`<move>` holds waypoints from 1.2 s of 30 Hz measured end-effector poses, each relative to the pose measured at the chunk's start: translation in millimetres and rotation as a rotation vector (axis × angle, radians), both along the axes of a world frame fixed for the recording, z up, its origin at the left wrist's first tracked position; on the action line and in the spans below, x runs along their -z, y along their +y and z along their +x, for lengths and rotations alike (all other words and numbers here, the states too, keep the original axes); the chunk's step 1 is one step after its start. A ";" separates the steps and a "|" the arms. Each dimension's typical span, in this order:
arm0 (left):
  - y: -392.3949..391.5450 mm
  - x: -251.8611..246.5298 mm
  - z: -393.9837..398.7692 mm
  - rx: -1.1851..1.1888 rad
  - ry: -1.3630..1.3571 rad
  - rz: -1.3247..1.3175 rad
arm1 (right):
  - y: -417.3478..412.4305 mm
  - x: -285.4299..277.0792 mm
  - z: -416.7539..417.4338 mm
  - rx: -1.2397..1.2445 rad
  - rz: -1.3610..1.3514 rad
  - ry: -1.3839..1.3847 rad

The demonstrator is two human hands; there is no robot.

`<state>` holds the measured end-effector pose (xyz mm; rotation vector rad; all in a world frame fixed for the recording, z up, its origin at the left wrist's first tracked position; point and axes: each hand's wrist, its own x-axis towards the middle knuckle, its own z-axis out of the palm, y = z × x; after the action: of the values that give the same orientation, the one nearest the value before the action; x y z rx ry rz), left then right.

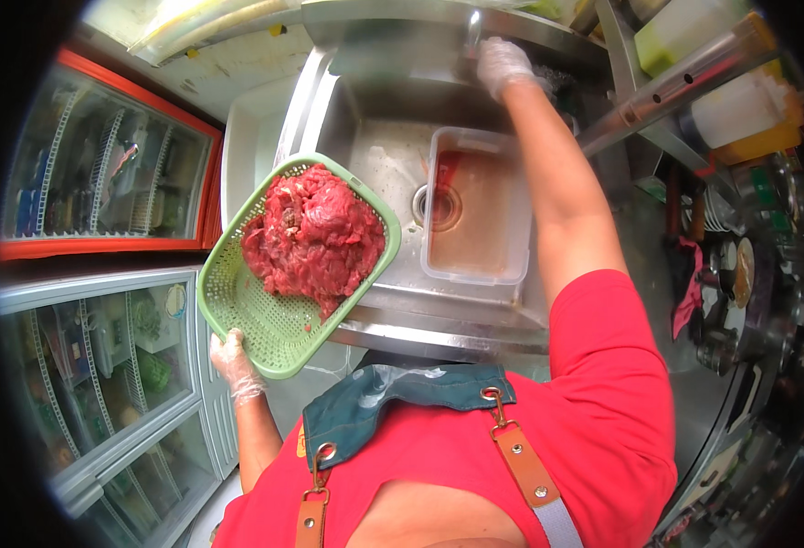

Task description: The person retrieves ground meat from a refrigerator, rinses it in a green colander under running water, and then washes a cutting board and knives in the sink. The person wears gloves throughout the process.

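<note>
A green plastic colander basket (258,335) holds a heap of raw red sliced meat (320,233), mostly towards its far end. My left hand (236,359), in a clear plastic glove, grips the basket's near corner and holds it tilted over the sink's left edge. Stretched out to the back of the sink, my right hand (505,65), gloved too, is at a metal tap (474,31); its fingers are partly hidden, so their hold is unclear. A clear plastic tub (481,274) with cloudy reddish liquid rests in the sink, partly over the drain (443,205).
The stainless steel sink (388,151) has a raised front rim. Glass-door fridges, one red-framed (213,185) and one pale-framed (196,322), stand at left. A metal post (676,82) slants across the upper right, near shelving with bottles. Pans and dishes crowd the far right.
</note>
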<state>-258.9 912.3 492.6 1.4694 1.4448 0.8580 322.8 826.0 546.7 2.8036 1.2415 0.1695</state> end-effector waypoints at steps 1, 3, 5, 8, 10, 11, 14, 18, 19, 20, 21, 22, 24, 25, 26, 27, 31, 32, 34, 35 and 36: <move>-0.5 1.0 0.2 0.003 -0.014 0.000 | -3.7 6.5 -1.6 0.002 0.016 0.023; -1.8 0.0 0.3 0.008 -0.023 -0.004 | -15.3 25.1 -12.1 0.005 0.050 0.064; -1.5 -1.3 3.8 0.023 -0.030 0.002 | -46.2 70.5 -23.9 -0.122 0.288 -0.089; -4.0 -1.6 2.8 0.025 -0.005 0.010 | -85.9 97.0 -57.3 0.005 0.438 0.457; -5.8 -6.2 2.8 0.023 0.012 -0.001 | -124.8 132.0 -78.3 -0.086 0.473 -0.007; -1.8 -6.7 8.2 0.037 0.002 0.007 | -142.8 179.7 -83.9 0.171 0.828 0.163; -3.8 -5.4 3.1 0.025 0.002 0.010 | -183.1 225.3 -118.7 0.684 0.620 0.551; -4.2 -7.3 3.4 0.032 -0.020 0.004 | -190.0 207.2 -135.0 0.667 0.392 0.688; -3.0 -6.7 1.2 0.046 -0.021 0.002 | -186.9 200.1 -137.1 0.657 0.377 0.696; -3.9 -7.1 2.2 0.029 -0.032 -0.009 | -184.9 191.7 -140.0 0.653 0.375 0.715; -2.1 -6.8 3.9 0.036 -0.037 -0.010 | -189.8 193.4 -137.8 0.671 0.357 0.733; -1.5 -5.1 3.4 0.035 -0.045 -0.012 | -197.9 194.8 -134.0 0.680 0.366 0.766; -0.1 -2.1 4.2 0.040 -0.077 -0.013 | -219.5 201.3 -123.5 0.711 0.403 0.868; 0.2 -0.5 4.4 0.040 -0.100 -0.011 | -228.2 198.5 -124.1 0.706 0.432 0.922; 0.5 0.6 4.3 0.039 -0.124 -0.009 | -235.9 197.0 -127.1 0.690 0.464 0.977; 0.8 2.5 1.3 0.039 -0.118 0.001 | -227.0 176.6 -138.3 0.653 0.479 1.018; 0.6 1.0 2.4 0.066 -0.066 0.027 | -212.4 135.5 -156.0 0.675 0.559 1.033; 0.6 0.0 3.6 0.072 -0.046 0.030 | -211.9 133.8 -155.4 0.717 0.581 1.002; 1.3 0.4 -0.4 0.081 -0.085 0.016 | -231.6 132.8 -150.6 0.747 0.668 1.157; 1.0 1.4 -2.5 0.082 -0.104 0.009 | -238.7 134.9 -149.7 0.759 0.708 1.236; -0.3 2.8 -2.8 0.073 -0.103 0.015 | -242.9 136.1 -156.2 0.727 0.726 1.224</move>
<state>-261.7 912.0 489.8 1.4588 1.3039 0.8881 166.7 583.2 410.6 3.8072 -0.0662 -1.6092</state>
